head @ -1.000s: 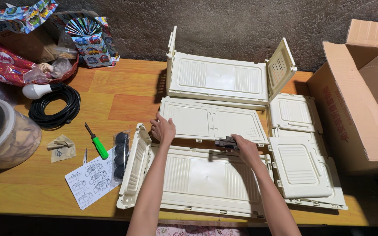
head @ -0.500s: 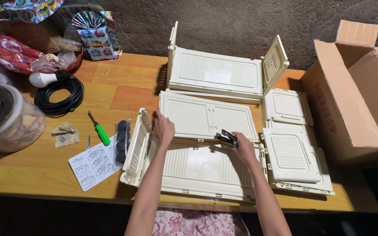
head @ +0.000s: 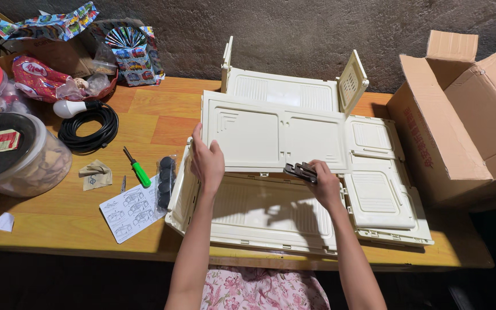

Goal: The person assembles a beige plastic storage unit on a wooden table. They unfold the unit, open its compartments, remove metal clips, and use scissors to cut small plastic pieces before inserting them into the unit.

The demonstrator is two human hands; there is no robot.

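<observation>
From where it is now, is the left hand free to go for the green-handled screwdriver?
Probably not straight away. The left hand grips the edge of the cream panel, so it would have to let go first. The path to the green-handled screwdriver on the table looks open, with only black discs between.

A home corner used for unpacking: a wooden table (head: pixel 144 115) against a rough grey wall (head: pixel 294 28) holds snack bags (head: pixel 41 77), a lidded jar (head: pixel 12 152), a cable coil (head: pixel 87 126), and an open cardboard box (head: pixel 460 120).
</observation>
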